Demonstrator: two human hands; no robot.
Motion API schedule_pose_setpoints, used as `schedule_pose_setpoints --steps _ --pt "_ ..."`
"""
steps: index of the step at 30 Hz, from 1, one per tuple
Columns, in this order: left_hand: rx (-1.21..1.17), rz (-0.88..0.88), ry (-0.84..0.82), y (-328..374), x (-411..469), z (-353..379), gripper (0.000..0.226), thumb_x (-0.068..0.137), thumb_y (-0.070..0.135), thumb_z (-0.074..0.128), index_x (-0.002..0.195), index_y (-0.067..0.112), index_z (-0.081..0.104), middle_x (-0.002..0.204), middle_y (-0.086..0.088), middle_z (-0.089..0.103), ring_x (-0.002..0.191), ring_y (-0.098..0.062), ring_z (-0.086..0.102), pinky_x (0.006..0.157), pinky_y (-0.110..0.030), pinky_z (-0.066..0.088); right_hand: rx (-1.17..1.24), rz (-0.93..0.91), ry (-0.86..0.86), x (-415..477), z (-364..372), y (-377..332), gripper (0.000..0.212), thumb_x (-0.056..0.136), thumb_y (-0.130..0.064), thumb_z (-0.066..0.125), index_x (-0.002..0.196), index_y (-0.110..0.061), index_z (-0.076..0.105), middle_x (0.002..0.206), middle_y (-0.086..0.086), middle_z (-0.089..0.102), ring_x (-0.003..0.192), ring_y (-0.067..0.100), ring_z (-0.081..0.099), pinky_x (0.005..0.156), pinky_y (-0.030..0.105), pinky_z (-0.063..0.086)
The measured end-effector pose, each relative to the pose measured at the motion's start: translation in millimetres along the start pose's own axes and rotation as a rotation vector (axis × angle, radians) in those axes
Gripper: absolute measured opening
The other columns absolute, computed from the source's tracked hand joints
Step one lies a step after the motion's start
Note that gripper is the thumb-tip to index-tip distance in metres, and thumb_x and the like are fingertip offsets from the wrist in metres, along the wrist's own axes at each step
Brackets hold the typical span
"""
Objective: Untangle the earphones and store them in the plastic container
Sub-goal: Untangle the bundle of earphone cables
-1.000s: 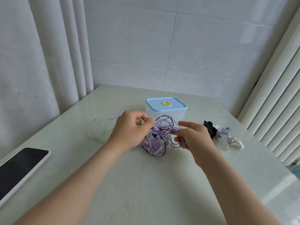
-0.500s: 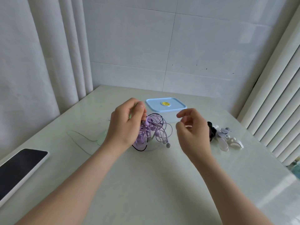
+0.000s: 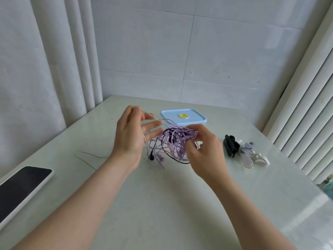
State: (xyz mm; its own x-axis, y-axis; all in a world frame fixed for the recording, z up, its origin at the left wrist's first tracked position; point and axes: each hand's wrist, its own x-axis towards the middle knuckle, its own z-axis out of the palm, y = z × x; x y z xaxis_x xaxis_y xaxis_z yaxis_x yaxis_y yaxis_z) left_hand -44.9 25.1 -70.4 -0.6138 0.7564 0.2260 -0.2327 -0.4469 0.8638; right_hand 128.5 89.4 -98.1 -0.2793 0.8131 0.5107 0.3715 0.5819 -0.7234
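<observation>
Earphones (image 3: 174, 139) are held as a purple and black tangle just above the middle of the bench (image 3: 162, 204), between the two grips and in front of the container.

At the far left edge a phone (image 3: 21, 186) is laid flat, its screen dark. Further right, a thin loose cord (image 3: 86, 156) is curved across the surface, apart from the tangle.

The left grip (image 3: 129, 138) is raised at the left of the tangle. A pale cord (image 3: 155, 119) is pinched at its upper fingertips and drawn taut to the knot, while the lower fingers are stretched out straight. Below it a black earbud (image 3: 151, 157) is hung on its cord close to the surface.

The right grip (image 3: 203, 150) is closed on the tangle from the right, with curled fingers dug into the purple loops.

Behind the tangle the container (image 3: 183, 117) is stood on the bench, its blue lid fitted on, with a yellow disc in the middle of the lid.

To the right, a black clip (image 3: 232, 146) is laid beside a small heap of white clips (image 3: 252, 157); the two are touching.
</observation>
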Motion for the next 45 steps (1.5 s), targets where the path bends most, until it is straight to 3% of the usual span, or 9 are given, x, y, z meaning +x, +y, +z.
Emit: schedule_pose_setpoints --steps 6,13,17,20,24,31,36,40,45 --pt "-0.056 -0.1 0.041 1.9 -0.8 -0.6 0.028 0.113 0.022 0.035 0.085 0.018 0.04 0.076 -0.014 0.063 0.088 -0.04 0.079 0.084 -0.052 0.065 0.195 0.096 0.078 4.1 -3.4 1.6 0.042 0.097 0.001 0.053 0.116 -0.034 0.069 0.095 -0.007 0.071 0.069 0.017 0.072 0.052 0.025 0.046" --pt "0.22 -0.146 -0.072 -1.2 -7.3 1.0 0.025 0.115 0.03 0.034 0.098 0.015 0.044 0.077 -0.01 0.066 0.076 -0.033 0.077 0.07 -0.043 0.061 0.48 0.381 0.016 4.1 -14.1 -7.4 0.006 0.1 -0.016 0.068 0.103 -0.013 0.072 0.061 0.008 0.062 0.038 0.014 0.045 0.037 0.02 0.032" --pt "0.21 -0.191 -0.061 0.8 -3.4 -2.5 0.026 0.114 0.03 0.033 0.091 0.02 0.041 0.066 -0.005 0.053 0.072 -0.031 0.074 0.067 -0.045 0.059 0.701 0.587 -0.049 9.0 -15.7 -3.6 0.014 0.097 -0.011 0.068 0.108 -0.003 0.071 0.068 0.008 0.055 0.041 0.017 0.034 0.044 0.025 0.027" --pt "0.378 -0.14 -0.019 -6.7 0.8 -7.7 0.026 0.113 0.033 0.033 0.092 0.019 0.042 0.074 -0.002 0.042 0.065 -0.018 0.068 0.06 -0.038 0.052 0.849 0.629 -0.05 9.8 -16.3 -2.7 0.02 0.097 -0.005 0.067 0.116 -0.003 0.068 0.089 0.018 0.072 0.056 0.022 0.061 0.061 0.029 0.051" --pt "0.686 -0.173 -0.05 -12.3 1.2 -10.1 0.019 0.103 0.024 0.053 0.116 0.014 0.044 0.093 -0.002 0.05 0.081 -0.018 0.064 0.068 -0.034 0.043 0.404 0.445 -0.012 8.6 -13.0 6.8 0.029 0.09 -0.008 0.071 0.114 -0.025 0.074 0.109 -0.001 0.078 0.102 0.016 0.075 0.083 0.026 0.055" --pt "0.783 -0.235 -0.088 -2.9 -2.9 -10.5 0.039 0.068 0.028 0.057 0.106 0.022 0.063 0.093 0.001 0.072 0.096 -0.023 0.071 0.088 -0.038 0.055 0.074 0.241 -0.092 1.7 -16.2 -3.4 0.011 0.08 -0.01 0.067 0.074 -0.017 0.072 0.054 -0.004 0.064 0.047 0.009 0.049 0.049 0.021 0.042" --pt "0.971 -0.055 -0.116 -11.0 1.3 -18.3 0.035 0.092 0.006 0.045 0.099 0.023 0.074 0.09 0.007 0.076 0.079 -0.011 0.074 0.089 -0.034 0.06 -0.037 0.233 -0.47 -3.6 -19.8 -11.0 0.014 0.071 -0.024 0.068 0.07 -0.015 0.078 0.055 0.001 0.067 0.048 0.011 0.049 0.052 0.023 0.041" --pt "1.158 0.074 -0.121 -15.5 6.6 -27.8 0.03 0.099 0.006 0.048 0.1 0.016 0.076 0.094 0.001 0.074 0.089 -0.023 0.07 0.081 -0.029 0.051 -0.105 0.22 -0.356 -1.4 -15.7 -4.4 0.02 0.079 -0.014 0.062 0.084 -0.025 0.078 0.066 -0.007 0.074 0.056 0.006 0.061 0.053 0.021 0.047" --pt "1.349 0.089 -0.216 -11.7 10.6 -36.3 0.036 0.093 0.031 0.067 0.069 0.004 0.069 0.065 -0.011 0.065 0.068 -0.027 0.054 0.061 -0.03 0.045 -0.163 0.291 -0.261 1.4 -14.8 3.1 0.007 0.082 -0.017 0.065 0.086 -0.02 0.069 0.075 -0.002 0.074 0.067 0.015 0.067 0.046 0.024 0.049"
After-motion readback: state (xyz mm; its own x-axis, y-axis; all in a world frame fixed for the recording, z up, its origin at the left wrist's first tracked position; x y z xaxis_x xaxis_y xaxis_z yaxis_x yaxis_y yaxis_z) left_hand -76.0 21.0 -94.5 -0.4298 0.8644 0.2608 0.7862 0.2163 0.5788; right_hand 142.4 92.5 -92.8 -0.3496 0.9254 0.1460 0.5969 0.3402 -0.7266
